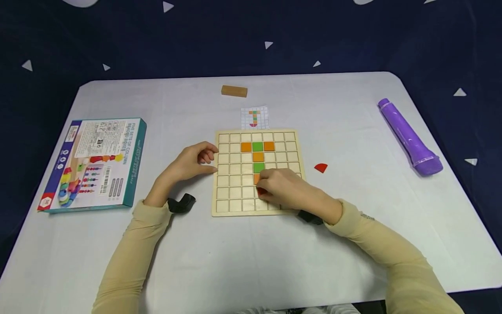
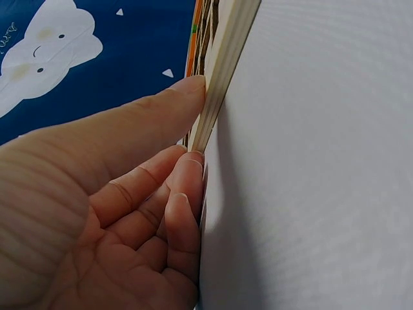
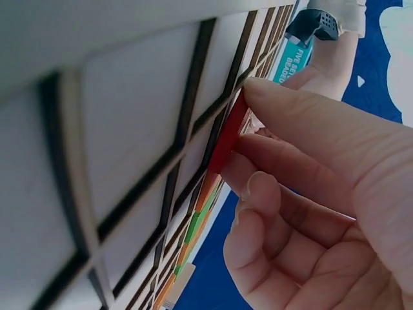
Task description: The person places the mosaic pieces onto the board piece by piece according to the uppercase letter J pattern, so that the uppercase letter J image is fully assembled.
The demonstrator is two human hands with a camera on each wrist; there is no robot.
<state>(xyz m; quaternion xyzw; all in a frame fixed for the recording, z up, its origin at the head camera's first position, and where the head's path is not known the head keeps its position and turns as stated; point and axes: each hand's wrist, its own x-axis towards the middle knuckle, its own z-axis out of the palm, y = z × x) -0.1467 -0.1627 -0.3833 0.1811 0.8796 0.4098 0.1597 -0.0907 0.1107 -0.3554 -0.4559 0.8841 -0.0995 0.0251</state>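
Note:
My right hand [image 1: 283, 186] is over the wooden grid board [image 1: 235, 205], pinching a red piece [image 3: 228, 137] between thumb and fingers. That piece sits at the cell just below the lowest orange square [image 1: 256, 178]; fingers hide most of its shape. Up the board runs a column of orange and green squares [image 1: 259, 167], topped by a row with a green square [image 1: 257, 146] between two orange ones. My left hand [image 1: 188, 162] touches the board's left edge with its thumb and fingertips, the fingers loosely bent. A red quarter-circle piece [image 1: 320, 167] lies right of the board.
Behind the board lies a small pattern card [image 1: 263, 122] with a coloured figure on a grid, and a wooden block [image 1: 234, 91] beyond it. A boxed toy set [image 1: 106, 174] is on the left. A purple microphone-shaped object [image 1: 409, 137] lies at right.

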